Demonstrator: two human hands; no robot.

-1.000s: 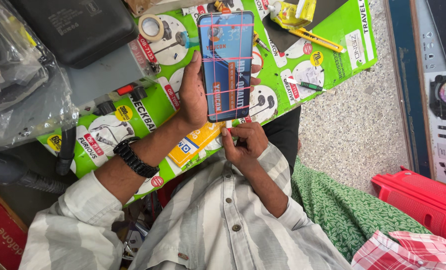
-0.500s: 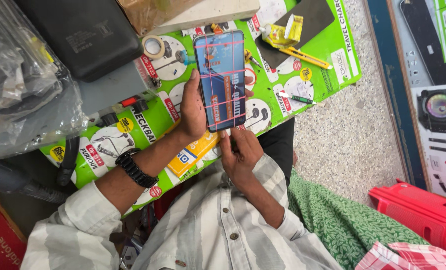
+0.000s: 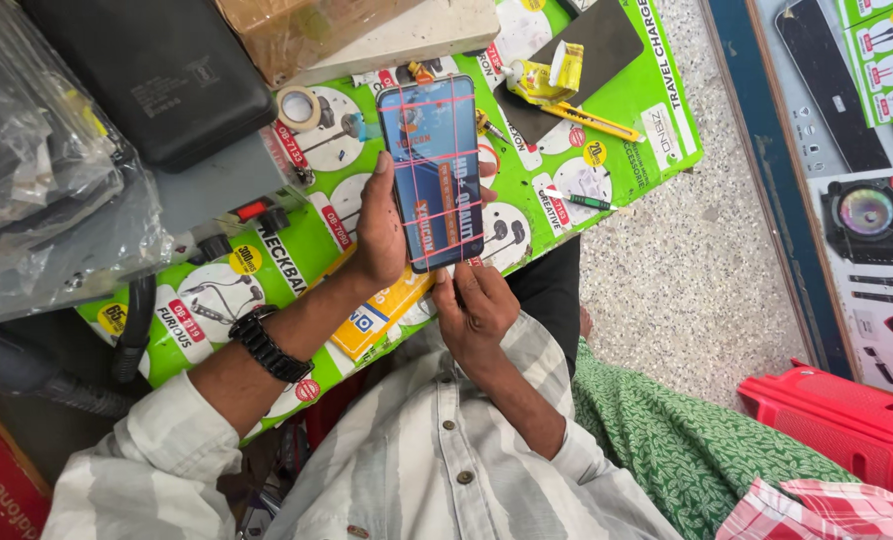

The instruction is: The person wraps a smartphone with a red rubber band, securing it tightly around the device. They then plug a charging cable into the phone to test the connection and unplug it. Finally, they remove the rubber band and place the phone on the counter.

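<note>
My left hand (image 3: 381, 225), with a black watch on its wrist, holds a smartphone (image 3: 433, 170) upright above a green printed sheet (image 3: 621, 90) on the work surface. The phone's screen is lit blue with red grid lines across it. My right hand (image 3: 476, 305) sits just below the phone, its fingertips touching the phone's lower edge. A yellow flat box (image 3: 371, 318) lies under both hands.
A tape roll (image 3: 298, 107), a yellow utility knife (image 3: 586, 120) and a green pen (image 3: 576, 198) lie on the sheet. A black pouch (image 3: 156, 70), plastic bags (image 3: 36, 190) and a cardboard box (image 3: 306, 30) stand at the left and back. A red plastic stool (image 3: 846, 420) is at the lower right.
The view has shifted slightly, so the phone and hands sit a little lower in the frame. My left hand keeps its grip on the phone, and my right hand stays at the lower edge.
</note>
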